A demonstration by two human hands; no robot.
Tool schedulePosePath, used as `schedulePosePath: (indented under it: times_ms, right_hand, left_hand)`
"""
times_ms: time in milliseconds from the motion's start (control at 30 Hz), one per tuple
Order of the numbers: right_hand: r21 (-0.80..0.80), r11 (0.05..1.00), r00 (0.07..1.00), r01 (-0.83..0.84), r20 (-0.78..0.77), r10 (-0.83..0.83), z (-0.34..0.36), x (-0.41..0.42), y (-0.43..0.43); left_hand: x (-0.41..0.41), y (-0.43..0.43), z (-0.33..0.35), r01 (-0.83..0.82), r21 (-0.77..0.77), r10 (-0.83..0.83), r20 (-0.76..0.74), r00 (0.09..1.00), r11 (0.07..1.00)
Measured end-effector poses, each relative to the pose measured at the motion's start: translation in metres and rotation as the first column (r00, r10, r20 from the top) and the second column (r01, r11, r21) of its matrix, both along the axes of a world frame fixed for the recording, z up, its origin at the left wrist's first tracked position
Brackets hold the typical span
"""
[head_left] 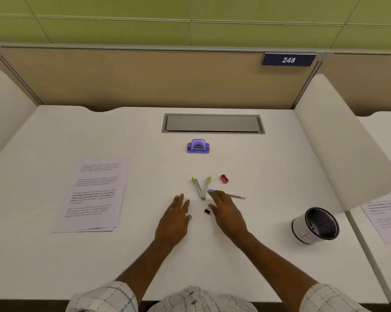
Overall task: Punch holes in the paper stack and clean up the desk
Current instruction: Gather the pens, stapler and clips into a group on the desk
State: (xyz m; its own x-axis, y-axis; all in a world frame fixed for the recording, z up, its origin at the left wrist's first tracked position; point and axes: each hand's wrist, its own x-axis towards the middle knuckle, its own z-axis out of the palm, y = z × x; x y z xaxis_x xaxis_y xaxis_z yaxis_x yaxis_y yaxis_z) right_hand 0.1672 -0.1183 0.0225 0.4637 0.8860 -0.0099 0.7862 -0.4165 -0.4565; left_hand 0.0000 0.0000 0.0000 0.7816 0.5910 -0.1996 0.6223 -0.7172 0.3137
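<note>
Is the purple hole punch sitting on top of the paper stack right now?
No, the purple hole punch stands on bare desk near the grey cable hatch, well apart from the paper stack lying off to the left.

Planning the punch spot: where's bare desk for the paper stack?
Free: front edge below both hands; between papers and punch; between sharpener and cup. Crowded: centre, around compass, pen, clip.

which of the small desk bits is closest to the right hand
The purple pen: the right hand lies over its near end. The black binder clip sits just beside the thumb, while the red sharpener is farther off.
</note>
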Motion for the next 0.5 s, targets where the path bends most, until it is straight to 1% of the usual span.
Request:
schedulePosePath:
  times_ms: [67,167,267,433,500]
  right_hand:
    - [0.0,0.999,0.999,0.033,-0.034,-0.033,0.003,0.0,0.012]
    - [-0.07,0.996,0.998,0.05,-0.033,-0.052,0.004,-0.003,0.033]
    - [-0.107,0.991,0.994,0.084,-0.062,-0.091,0.003,-0.006,0.048]
    - [-0.129,0.985,0.99,0.117,-0.058,-0.126,-0.003,-0.008,0.063]
    - [-0.107,0.985,0.989,0.136,-0.049,-0.142,-0.005,-0.008,0.068]
  left_hand:
    - [0.002,0.006,0.0,0.0,-0.008,0.0,-0.001,1.0,1.0]
    - [0.006,0.014,0.0,-0.016,-0.024,0.017,0.013,1.0,1.0]
    - [0.011,0.021,-0.001,-0.019,-0.022,0.02,0.038,0.999,1.0]
    - [0.013,0.026,-0.003,-0.091,-0.108,0.106,0.145,0.984,0.99]
    - [0.013,0.026,-0.005,-0.148,-0.155,0.18,0.218,0.959,0.977]
